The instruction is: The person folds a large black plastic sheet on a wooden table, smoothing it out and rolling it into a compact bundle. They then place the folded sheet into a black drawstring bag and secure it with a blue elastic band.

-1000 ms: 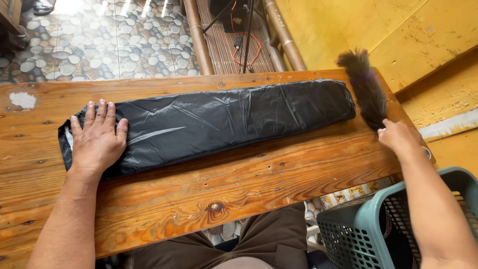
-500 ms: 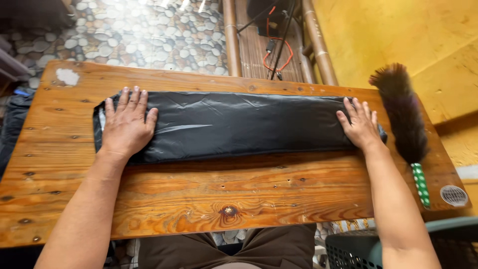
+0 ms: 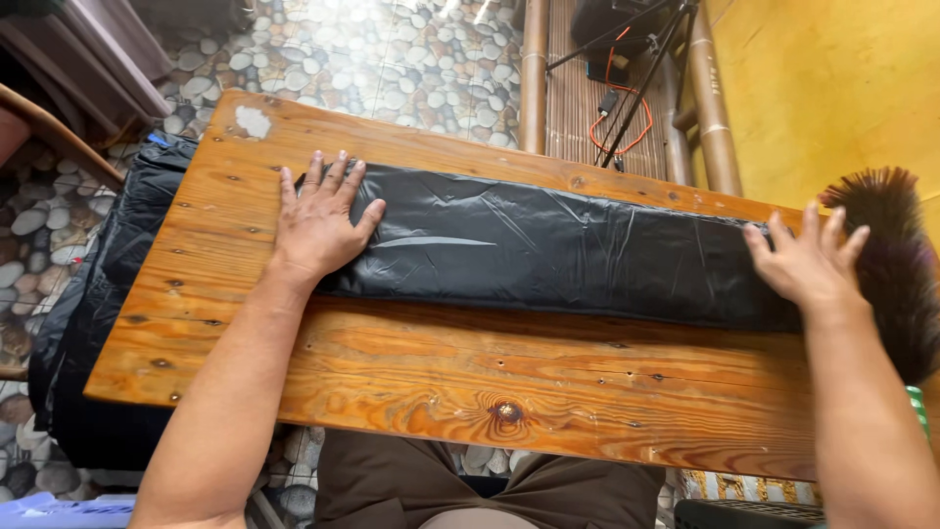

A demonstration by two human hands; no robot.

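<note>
A long, flat, folded black plastic bag (image 3: 548, 250) lies lengthwise across a wooden table (image 3: 470, 382). My left hand (image 3: 318, 220) rests flat on the bag's left end, fingers spread. At the bag's right end my right hand (image 3: 803, 260) lies palm down with fingers apart, its fingertips slightly lifted. Neither hand grips anything. A dark feather duster (image 3: 896, 264) lies on the table just right of my right hand.
More black plastic (image 3: 93, 294) hangs off the table's left edge over a pebble floor (image 3: 392, 69). Bamboo poles (image 3: 534, 73), tripod legs and an orange cable (image 3: 627, 108) stand beyond the far edge. A yellow wall (image 3: 832, 78) is at right.
My right hand came off the duster handle and onto the bag's right end. The view has swung left and drawn closer; my left hand stays pressed on the left end.
</note>
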